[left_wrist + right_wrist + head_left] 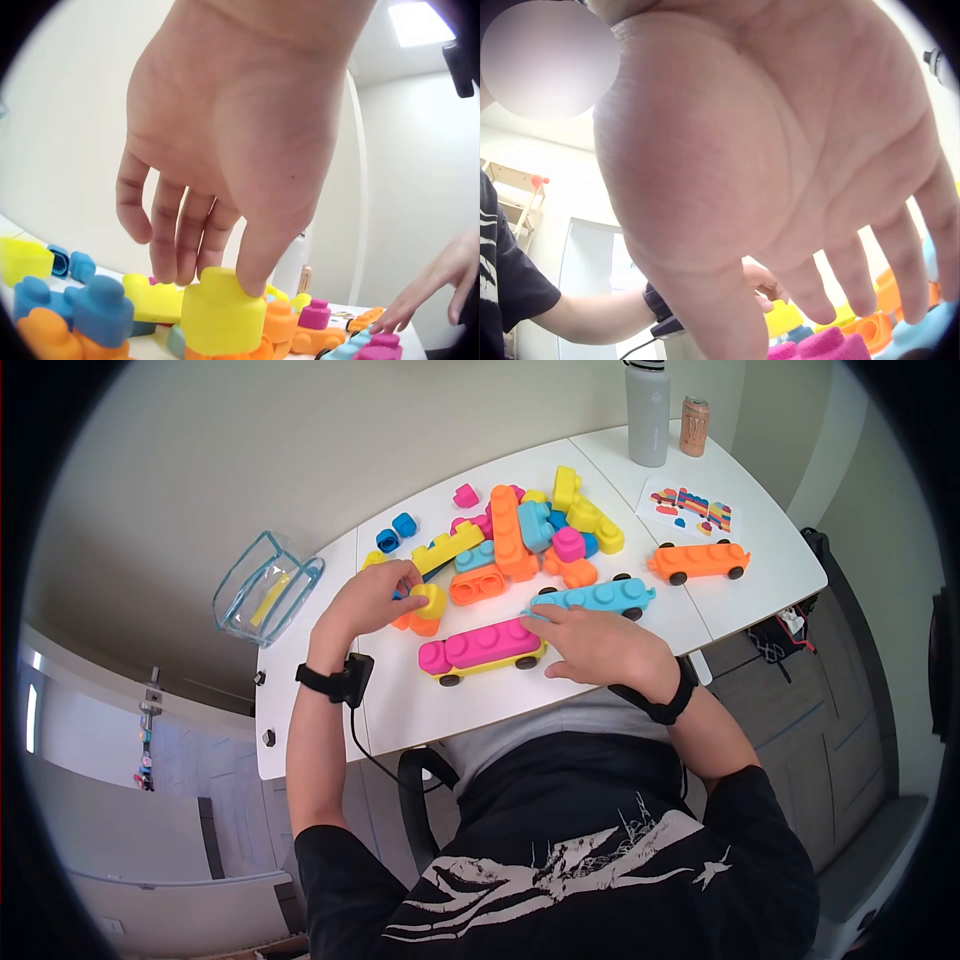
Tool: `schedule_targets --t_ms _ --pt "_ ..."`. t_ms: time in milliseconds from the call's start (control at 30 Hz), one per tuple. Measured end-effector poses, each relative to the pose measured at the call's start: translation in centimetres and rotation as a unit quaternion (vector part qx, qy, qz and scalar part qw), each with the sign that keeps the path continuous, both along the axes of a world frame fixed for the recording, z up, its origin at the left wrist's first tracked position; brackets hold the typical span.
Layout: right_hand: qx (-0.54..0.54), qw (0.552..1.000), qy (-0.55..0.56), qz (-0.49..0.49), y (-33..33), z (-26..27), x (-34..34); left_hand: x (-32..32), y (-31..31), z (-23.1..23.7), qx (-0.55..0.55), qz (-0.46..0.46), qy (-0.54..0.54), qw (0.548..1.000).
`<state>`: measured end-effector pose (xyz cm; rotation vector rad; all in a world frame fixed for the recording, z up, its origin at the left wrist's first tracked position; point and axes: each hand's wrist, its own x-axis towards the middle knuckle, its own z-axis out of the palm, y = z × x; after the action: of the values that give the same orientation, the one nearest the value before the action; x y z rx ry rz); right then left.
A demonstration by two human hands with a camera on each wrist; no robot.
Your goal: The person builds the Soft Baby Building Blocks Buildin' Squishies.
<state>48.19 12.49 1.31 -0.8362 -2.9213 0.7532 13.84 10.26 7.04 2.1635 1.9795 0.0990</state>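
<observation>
My left hand pinches a small yellow block between thumb and fingertips. That block sits over an orange block, and a blue block is beside it. Palm down, my right hand has its fingers loosely extended. Its fingertips are at the gap between a light-blue car and a long pink block. The pink block rides on a yellow wheeled base, with a small pink block at its left end. Part of the light-blue car is hidden under the right fingers.
Loose blocks pile up behind the hands, among them a long orange block and a yellow one. An orange car and a picture card are at right. Farther back stand a grey bottle and a can. A clear bag lies left.
</observation>
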Motion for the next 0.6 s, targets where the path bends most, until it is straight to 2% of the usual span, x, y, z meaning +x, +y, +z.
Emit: schedule_targets --t_ms 33,167,367,467,600 --pt "0.012 1.0 0.01 0.006 0.1 -0.4 0.0 0.2 -0.6 0.4 -0.011 -0.037 -0.009 0.999" --pt "0.007 1.0 0.009 0.016 -0.1 0.1 -0.1 2.4 -3.1 1.6 -0.029 -0.064 -0.037 0.997" --pt "0.003 1.0 0.007 0.012 -0.2 0.0 -0.2 4.8 -4.3 0.6 -0.011 -0.079 0.038 0.996" --pt "0.014 0.999 0.031 0.023 0.2 -0.9 -0.1 5.3 -4.2 0.2 -0.02 -0.049 0.052 0.997" --pt "0.0 1.0 0.01 0.013 -0.1 -0.1 0.0 5.7 -4.1 0.1 -0.051 -0.017 0.06 0.997"
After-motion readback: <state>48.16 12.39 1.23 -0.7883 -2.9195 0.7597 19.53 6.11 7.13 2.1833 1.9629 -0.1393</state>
